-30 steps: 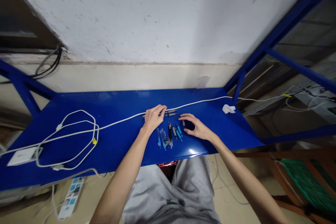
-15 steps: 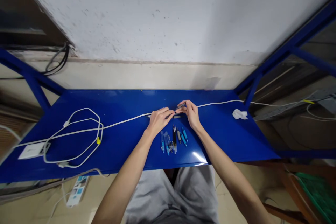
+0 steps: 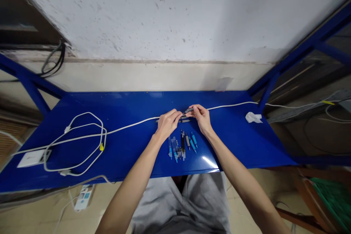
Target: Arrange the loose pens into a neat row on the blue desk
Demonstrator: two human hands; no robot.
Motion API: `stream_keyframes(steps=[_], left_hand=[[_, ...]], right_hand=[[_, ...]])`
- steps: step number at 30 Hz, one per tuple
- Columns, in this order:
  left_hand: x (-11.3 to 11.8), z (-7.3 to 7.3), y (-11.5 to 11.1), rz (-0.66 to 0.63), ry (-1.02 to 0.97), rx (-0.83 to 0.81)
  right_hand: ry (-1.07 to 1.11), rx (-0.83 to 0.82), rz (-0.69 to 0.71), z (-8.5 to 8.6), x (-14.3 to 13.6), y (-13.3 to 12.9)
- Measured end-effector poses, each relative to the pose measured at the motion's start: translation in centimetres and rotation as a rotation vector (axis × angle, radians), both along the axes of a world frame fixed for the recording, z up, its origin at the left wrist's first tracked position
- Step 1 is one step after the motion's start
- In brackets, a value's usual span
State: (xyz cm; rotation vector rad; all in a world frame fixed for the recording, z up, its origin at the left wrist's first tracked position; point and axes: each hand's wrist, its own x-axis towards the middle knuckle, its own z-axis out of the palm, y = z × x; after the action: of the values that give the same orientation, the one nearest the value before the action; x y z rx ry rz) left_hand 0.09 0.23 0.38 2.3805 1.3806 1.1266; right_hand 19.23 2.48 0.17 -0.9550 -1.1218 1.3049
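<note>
Above table (image 3: 233, 137), open room to back edge (image 3: 153, 91); left fingers (image 3: 173, 114) pinched, hold unclear; right fingers (image 3: 200, 108) pinch grey pen part (image 3: 188, 110).

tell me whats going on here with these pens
A person's right hand holds a grey pen piece over the blue table. The left hand meets it, fingertips at the piece's thin end; whether they grip it is too small to tell. Nearer the person, loose pen parts, some clear, some blue, some dark, lie in a rough row. A white cable runs across the table.
</note>
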Motion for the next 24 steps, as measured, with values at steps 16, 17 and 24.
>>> stream_keyframes(steps=[16, 17, 24], left_hand=[[0.0, -0.1, 0.2, 0.04, -0.017, -0.007], [0.0, 0.0, 0.1, 0.054, 0.004, -0.007], [0.6, 0.7, -1.0, 0.034, 0.144, -0.011]], right_hand=[[-0.005, 0.04, 0.046, 0.0, 0.5, -0.2], [-0.021, 0.051, 0.053, 0.1, 0.5, -0.3], [-0.17, 0.127, 0.11, 0.4, -0.8, -1.8]])
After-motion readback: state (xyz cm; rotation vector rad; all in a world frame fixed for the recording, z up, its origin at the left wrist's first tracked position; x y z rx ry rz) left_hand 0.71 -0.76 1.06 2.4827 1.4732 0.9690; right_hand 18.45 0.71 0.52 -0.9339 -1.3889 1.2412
